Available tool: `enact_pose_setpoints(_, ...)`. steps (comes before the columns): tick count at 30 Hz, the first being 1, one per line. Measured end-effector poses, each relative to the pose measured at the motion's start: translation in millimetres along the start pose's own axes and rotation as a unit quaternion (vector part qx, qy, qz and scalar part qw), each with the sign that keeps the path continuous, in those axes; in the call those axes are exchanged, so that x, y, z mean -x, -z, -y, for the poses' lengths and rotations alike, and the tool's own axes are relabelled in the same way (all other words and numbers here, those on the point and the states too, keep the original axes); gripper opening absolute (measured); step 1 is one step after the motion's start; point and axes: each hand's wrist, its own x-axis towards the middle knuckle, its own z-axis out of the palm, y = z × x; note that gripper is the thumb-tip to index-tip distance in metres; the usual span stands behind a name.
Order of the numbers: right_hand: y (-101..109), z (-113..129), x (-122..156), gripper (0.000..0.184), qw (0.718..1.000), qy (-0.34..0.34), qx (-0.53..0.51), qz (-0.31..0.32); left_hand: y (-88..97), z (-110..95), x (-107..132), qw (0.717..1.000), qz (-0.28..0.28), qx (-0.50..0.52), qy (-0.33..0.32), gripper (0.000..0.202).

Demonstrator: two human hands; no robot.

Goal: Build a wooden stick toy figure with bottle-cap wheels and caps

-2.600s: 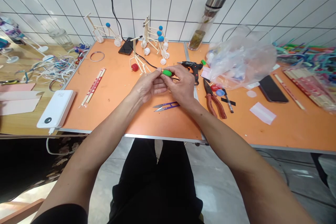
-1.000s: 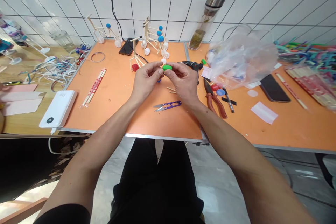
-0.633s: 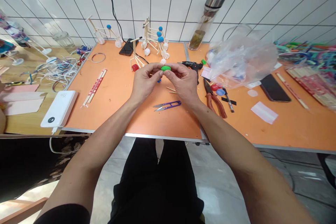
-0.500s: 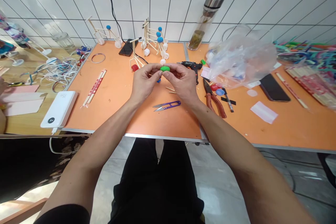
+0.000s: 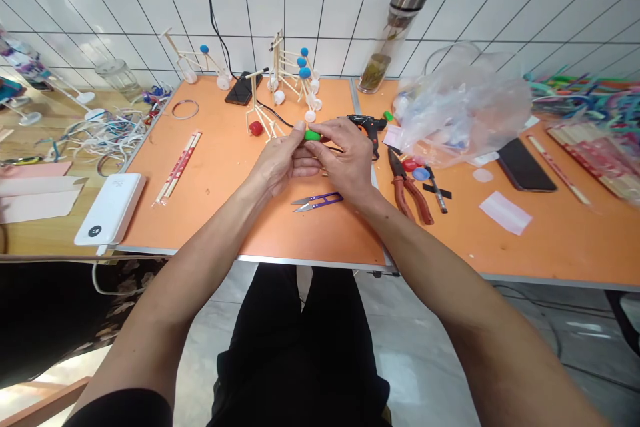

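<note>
My left hand and my right hand meet low over the orange table. Between their fingertips sits a small green cap. Both hands pinch it, the left thumb on its left edge, the right fingers on its right side. Whether a stick is fixed to the cap is hidden by my fingers. Purple thread snips lie just in front of my right hand. A black glue gun lies right behind it.
Stick models with blue and white caps and one with a red cap stand at the back. Red pliers, a plastic bag, a phone, a glass bottle, wrapped chopsticks and a white power bank surround my hands.
Both hands have dropped from a raised hold down toward the table, still pinching the green cap. The left fingers now lie flatter.
</note>
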Motion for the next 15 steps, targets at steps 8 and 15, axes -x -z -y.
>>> enact_pose_setpoints(8, 2.1, 0.3, -1.5, 0.026, 0.999, -0.013, 0.037, 0.029, 1.9, 6.7, -0.3, 1.0, -0.015, 0.007, -0.021, 0.057)
enact_pose_setpoints(15, -1.7, 4.6, 0.9, 0.017, 1.0, 0.001, 0.01, 0.015, 2.7, 4.4, -0.9, 1.0, 0.01, 0.008, 0.004, 0.06)
